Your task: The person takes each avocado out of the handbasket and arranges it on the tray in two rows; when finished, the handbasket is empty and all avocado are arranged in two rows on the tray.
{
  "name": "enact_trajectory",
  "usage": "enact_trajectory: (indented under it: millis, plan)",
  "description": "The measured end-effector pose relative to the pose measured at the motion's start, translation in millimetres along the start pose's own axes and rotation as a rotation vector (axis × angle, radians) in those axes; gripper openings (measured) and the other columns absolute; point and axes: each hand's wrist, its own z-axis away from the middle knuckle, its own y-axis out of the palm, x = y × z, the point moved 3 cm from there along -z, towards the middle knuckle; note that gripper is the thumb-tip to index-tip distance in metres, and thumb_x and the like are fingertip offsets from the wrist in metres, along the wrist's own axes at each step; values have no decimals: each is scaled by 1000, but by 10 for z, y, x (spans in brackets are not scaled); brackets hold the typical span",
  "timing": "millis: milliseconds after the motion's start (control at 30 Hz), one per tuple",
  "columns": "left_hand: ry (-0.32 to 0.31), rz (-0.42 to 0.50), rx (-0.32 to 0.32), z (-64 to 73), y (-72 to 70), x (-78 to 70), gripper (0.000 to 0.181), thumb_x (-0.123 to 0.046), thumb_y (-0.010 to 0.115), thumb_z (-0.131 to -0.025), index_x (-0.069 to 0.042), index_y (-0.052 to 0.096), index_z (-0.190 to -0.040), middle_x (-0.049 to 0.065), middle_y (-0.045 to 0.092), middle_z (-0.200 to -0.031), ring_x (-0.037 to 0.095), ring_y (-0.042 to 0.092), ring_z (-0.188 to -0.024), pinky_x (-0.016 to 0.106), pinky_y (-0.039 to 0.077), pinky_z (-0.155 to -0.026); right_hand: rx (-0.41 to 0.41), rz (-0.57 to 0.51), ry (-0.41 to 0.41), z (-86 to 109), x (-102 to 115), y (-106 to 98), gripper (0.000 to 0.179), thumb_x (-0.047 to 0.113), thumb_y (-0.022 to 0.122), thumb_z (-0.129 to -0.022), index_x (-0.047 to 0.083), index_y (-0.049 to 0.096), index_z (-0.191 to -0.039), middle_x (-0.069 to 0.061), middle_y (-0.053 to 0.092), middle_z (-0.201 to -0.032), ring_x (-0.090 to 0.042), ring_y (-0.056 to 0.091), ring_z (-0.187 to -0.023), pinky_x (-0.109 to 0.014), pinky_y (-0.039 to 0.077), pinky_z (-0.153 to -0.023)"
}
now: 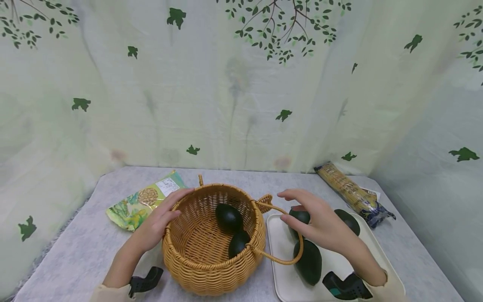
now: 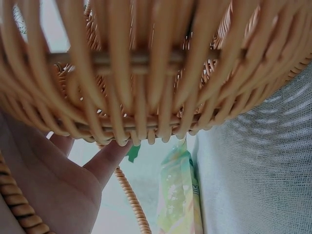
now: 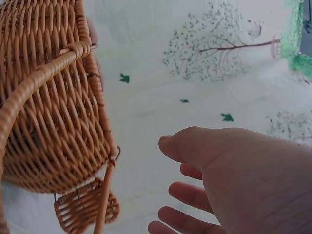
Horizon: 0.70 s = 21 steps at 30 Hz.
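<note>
A round wicker basket (image 1: 213, 279) stands mid-table, with two dark green avocados (image 1: 228, 218) inside. My left hand (image 1: 156, 222) rests on its left rim with fairly straight fingers; in the left wrist view the basket's weave (image 2: 161, 97) hides some fingertips. My right hand (image 1: 320, 218) hovers right of the basket, above a white tray (image 1: 277, 272). Its thumb and fingers are apart with nothing between them, and in the right wrist view the handle (image 3: 44, 73) is away from it. On the tray lie avocados (image 1: 308, 262), one partly behind the right hand.
A green and yellow food bag (image 1: 145, 199) lies behind the left hand. At the back right is a long pack of noodles (image 1: 347, 188), beside the tray's far corner. The right-hand basket handle (image 1: 279, 261) sticks out over the tray's edge. A leaf-printed curtain (image 1: 234, 105) closes off the back.
</note>
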Motion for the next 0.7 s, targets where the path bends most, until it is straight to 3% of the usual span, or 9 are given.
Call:
enact_trajectory:
  millis: [367,600,700]
  plan:
    - [-11,3,0,3,7,-3,53,-10,35,-110,-22,36,-161,13,36,-162,32,30,-149,74,29,-108,62,-71,-86,-319,238,122,45,25,71,-100,20,58,-142,3,60,-141,-19,62,-125,-29,56,-95]
    - [-22,8,3,4,8,-16,51,-12,34,-111,-22,36,-161,12,36,-163,37,31,-148,74,29,-109,127,-67,-86,-491,313,243,46,28,71,-100,21,58,-143,2,59,-143,-15,65,-118,-38,57,-94]
    - [-19,8,2,5,4,-22,51,-12,34,-111,-21,36,-161,12,37,-162,36,31,-148,74,29,-109,165,-94,-74,-571,342,300,47,30,70,-100,21,57,-144,0,59,-143,-18,64,-122,-34,57,-93]
